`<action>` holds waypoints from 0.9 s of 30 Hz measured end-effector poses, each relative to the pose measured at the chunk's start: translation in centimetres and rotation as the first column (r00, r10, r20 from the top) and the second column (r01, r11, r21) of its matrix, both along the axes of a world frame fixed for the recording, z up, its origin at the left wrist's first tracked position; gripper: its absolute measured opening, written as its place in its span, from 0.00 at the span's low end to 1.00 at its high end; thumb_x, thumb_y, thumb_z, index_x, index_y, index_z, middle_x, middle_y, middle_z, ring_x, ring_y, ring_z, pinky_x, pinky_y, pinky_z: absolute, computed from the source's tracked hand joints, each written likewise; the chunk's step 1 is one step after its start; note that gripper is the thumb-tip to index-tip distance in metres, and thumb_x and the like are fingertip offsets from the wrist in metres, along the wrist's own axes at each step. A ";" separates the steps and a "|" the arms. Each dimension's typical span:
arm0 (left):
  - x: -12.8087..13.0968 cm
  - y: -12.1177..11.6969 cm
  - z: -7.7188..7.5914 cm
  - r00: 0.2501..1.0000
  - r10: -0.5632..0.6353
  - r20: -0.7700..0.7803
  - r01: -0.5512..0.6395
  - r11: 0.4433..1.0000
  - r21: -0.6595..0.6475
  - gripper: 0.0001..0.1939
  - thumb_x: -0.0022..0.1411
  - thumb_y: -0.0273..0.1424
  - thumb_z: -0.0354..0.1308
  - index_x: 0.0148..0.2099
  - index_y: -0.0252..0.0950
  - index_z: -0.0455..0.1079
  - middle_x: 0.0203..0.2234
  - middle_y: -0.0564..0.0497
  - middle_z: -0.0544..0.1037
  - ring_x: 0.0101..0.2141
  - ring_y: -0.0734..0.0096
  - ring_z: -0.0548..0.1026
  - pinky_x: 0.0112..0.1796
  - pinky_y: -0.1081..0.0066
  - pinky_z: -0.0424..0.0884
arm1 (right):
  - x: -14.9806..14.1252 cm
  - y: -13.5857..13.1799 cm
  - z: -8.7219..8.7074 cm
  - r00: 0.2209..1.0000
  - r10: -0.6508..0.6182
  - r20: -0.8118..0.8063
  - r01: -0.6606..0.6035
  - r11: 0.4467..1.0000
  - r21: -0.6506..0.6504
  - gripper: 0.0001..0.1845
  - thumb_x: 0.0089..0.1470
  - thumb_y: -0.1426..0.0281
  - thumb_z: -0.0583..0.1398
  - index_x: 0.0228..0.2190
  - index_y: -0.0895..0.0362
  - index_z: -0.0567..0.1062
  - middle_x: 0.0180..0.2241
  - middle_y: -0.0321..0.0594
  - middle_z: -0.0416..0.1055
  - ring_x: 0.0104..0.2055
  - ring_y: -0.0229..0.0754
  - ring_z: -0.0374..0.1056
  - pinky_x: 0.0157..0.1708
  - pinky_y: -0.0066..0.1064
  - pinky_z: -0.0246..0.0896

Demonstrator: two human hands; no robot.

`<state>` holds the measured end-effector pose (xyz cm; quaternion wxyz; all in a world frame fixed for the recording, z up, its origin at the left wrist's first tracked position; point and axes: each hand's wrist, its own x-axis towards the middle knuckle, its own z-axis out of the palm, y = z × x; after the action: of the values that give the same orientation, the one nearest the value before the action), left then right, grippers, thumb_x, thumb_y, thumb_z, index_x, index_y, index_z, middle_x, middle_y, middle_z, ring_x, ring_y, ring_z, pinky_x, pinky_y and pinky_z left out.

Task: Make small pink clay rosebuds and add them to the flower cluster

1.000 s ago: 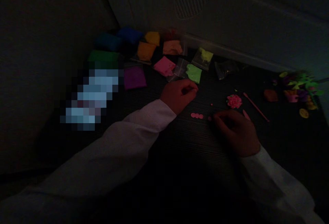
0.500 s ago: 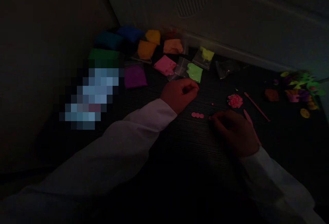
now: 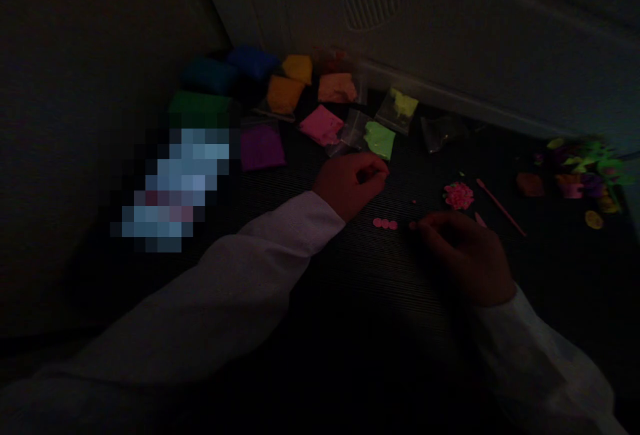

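Note:
The scene is very dark. My left hand (image 3: 350, 185) rests on the dark ribbed surface (image 3: 350, 275) with its fingers curled in; what they hold, if anything, is hidden. My right hand (image 3: 465, 255) is curled too, its fingertips pressing on a tiny pink clay piece (image 3: 413, 225). A row of three small pink clay discs (image 3: 385, 224) lies between the hands. A pink clay flower (image 3: 459, 195) and a thin pink stick tool (image 3: 500, 207) lie just beyond my right hand.
Several bags of coloured clay lie at the back: purple (image 3: 261, 147), pink (image 3: 320, 124), light green (image 3: 379, 138), orange (image 3: 284, 94), blue (image 3: 253, 63), dark green (image 3: 200, 103). Finished clay figures (image 3: 585, 172) stand at the far right. A wall runs behind.
My right hand has shifted slightly over the small pink piece. The left hand has barely moved.

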<state>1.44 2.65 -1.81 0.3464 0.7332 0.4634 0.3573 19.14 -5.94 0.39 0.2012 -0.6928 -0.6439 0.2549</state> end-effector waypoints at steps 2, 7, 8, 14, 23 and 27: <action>0.0 0.0 0.0 0.999 -0.022 -0.030 0.022 1.000 0.007 0.07 0.49 0.29 0.53 0.31 0.34 0.71 0.20 0.57 0.70 0.22 0.81 0.66 0.25 0.77 0.60 | -0.5 0.1 0.1 1.000 0.013 -0.005 -0.013 1.000 0.012 0.08 0.47 0.65 0.56 0.28 0.55 0.72 0.25 0.33 0.69 0.27 0.34 0.64 0.27 0.27 0.55; -0.2 0.0 0.0 0.988 -0.095 -0.122 0.101 0.994 0.044 0.07 0.48 0.30 0.55 0.31 0.35 0.71 0.20 0.57 0.68 0.22 0.80 0.64 0.25 0.76 0.58 | -1.2 0.2 -0.1 1.000 0.018 0.006 -0.018 1.000 0.015 0.06 0.46 0.66 0.57 0.28 0.53 0.72 0.25 0.32 0.68 0.28 0.34 0.64 0.29 0.28 0.55; -0.2 0.1 0.0 0.985 -0.105 -0.136 0.113 0.992 0.052 0.07 0.48 0.30 0.55 0.31 0.36 0.71 0.20 0.57 0.69 0.22 0.80 0.64 0.25 0.75 0.58 | -1.3 0.2 -0.2 1.000 0.010 0.013 -0.010 1.000 0.011 0.06 0.46 0.66 0.57 0.28 0.53 0.72 0.25 0.32 0.68 0.28 0.35 0.64 0.30 0.28 0.55; -0.3 0.1 -0.2 0.956 -0.206 -0.209 0.239 0.959 0.149 0.07 0.48 0.32 0.56 0.31 0.36 0.71 0.23 0.54 0.71 0.28 0.74 0.66 0.32 0.72 0.60 | -1.2 0.3 0.0 0.999 0.034 0.032 -0.034 0.999 0.012 0.05 0.46 0.67 0.57 0.26 0.54 0.71 0.27 0.32 0.67 0.31 0.35 0.63 0.33 0.30 0.54; -0.6 -0.3 -0.3 0.874 -0.406 -0.268 0.467 0.855 0.227 0.07 0.49 0.34 0.55 0.30 0.43 0.74 0.30 0.53 0.70 0.35 0.71 0.64 0.39 0.69 0.58 | -1.2 0.4 -0.3 0.999 0.025 0.040 -0.029 0.995 0.092 0.05 0.43 0.68 0.58 0.25 0.55 0.72 0.31 0.37 0.64 0.37 0.40 0.60 0.39 0.34 0.53; -0.7 -0.2 -0.4 0.852 -0.424 -0.309 0.498 0.837 0.225 0.07 0.50 0.35 0.54 0.31 0.45 0.74 0.31 0.53 0.70 0.35 0.70 0.63 0.39 0.68 0.58 | -1.1 0.5 -0.3 0.999 0.025 0.031 -0.028 0.996 0.087 0.04 0.43 0.68 0.58 0.25 0.55 0.73 0.32 0.37 0.63 0.37 0.40 0.60 0.39 0.34 0.53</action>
<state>0.79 2.42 -2.17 0.2485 0.9055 0.2521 0.2340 18.04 -5.47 0.07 0.2182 -0.6785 -0.6665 0.2188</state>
